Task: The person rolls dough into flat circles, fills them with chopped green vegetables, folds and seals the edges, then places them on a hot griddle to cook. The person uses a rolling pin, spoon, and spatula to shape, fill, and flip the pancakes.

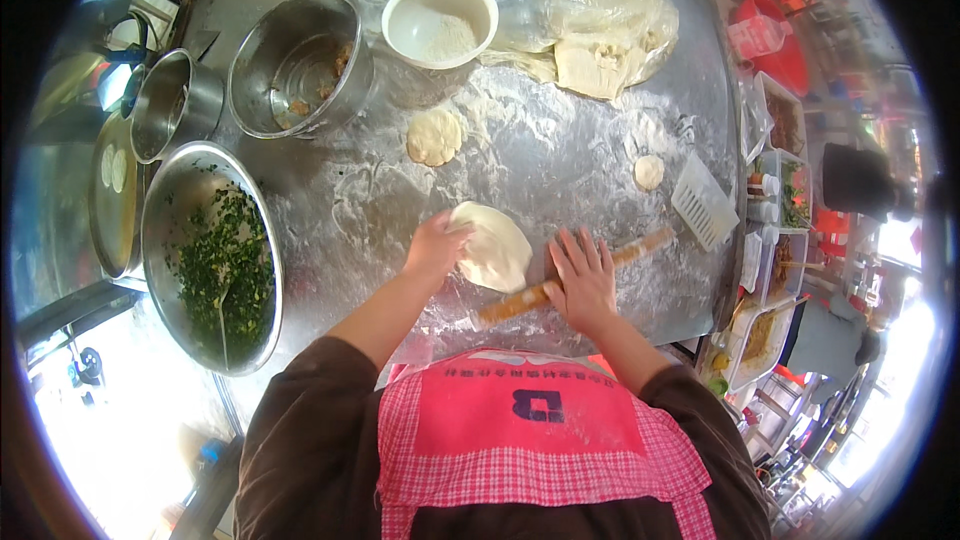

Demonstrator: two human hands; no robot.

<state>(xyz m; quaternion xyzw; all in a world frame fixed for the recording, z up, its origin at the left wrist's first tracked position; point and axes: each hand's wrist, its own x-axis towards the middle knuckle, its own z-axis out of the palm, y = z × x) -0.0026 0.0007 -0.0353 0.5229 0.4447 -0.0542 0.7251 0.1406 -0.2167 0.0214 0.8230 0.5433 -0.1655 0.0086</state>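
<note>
My left hand (437, 246) grips the left edge of a flat, thin disc of dough (493, 249), its fingertips partly over the dough. My right hand (584, 279) lies flat, fingers spread, on a wooden rolling pin (517, 304) dusted with flour. The pin slants from the dough's lower edge up to the right. Beyond the disc sits a filled-looking round of dough (434, 137), and a small dough ball (649, 172) lies to the right. A large mass of dough (600, 64), partly under clear plastic, rests at the far right of the floured metal table (390, 240).
Metal bowls stand at the left: one with chopped greens (225, 262), one with filling remnants (300, 82), and a smaller one (176, 101). A white bowl of flour (440, 21) stands at the back. A slotted white scraper (705, 201) lies near the right edge, beside food containers (757, 345).
</note>
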